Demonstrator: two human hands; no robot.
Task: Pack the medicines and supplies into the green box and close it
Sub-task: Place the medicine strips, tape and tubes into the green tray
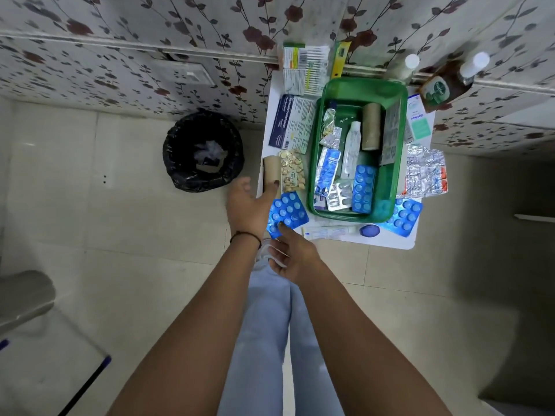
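Observation:
The open green box [402,151] stands on a small white table [399,240] and holds blister strips, a white tube and a tan bandage roll. My left hand [247,205] is spread open at the table's left edge, with a fingertip touching a second tan bandage roll [271,169]. My right hand [292,258] pinches the near corner of a blue blister pack [289,213], thumb on top. Gold capsule strips [292,172] lie beside the roll. Another blue pack [404,216], a long white tube [327,231] and silver strips [425,172] lie around the box.
Cartons [292,124] and a pack of swabs [304,69] lie left of and behind the box. Bottles [441,85] stand at the wall on the right. A black-lined waste bin [202,151] stands on the floor left of the table. My legs are below.

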